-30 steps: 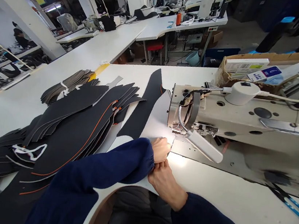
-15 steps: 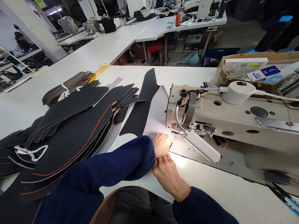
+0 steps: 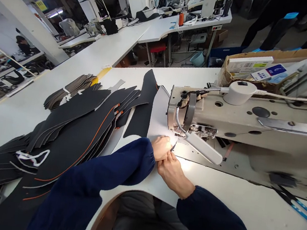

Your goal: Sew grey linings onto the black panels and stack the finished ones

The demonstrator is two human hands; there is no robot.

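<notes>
A fabric panel, pale grey (image 3: 159,110) on the side that faces up, lies on the table left of the sewing machine (image 3: 213,113) and reaches in under its head. At the panel's near corner, just short of the needle area, my left hand (image 3: 161,148) has its fingers curled down on the edge. Tucked close below it, my right hand (image 3: 173,173) pinches the same edge, fingertips touching the left hand. A short dark strip of the edge shows beside the fingers. The needle and the exact fingertip grip are hidden. A black fabric piece (image 3: 141,111) adjoins the grey panel on the left.
Stacks of black cut panels (image 3: 77,135) with orange trim cover the table's left. Farther back lies a tied brown bundle (image 3: 70,89). A lamp (image 3: 204,148) juts out below the machine head. Blue-handled scissors (image 3: 299,209) lie at right; a cardboard box (image 3: 227,70) stands behind the machine.
My left hand has shifted slightly left and its fingers have drawn back, baring a dark bit of edge. The right hand stays close below it. The view has moved a little.
</notes>
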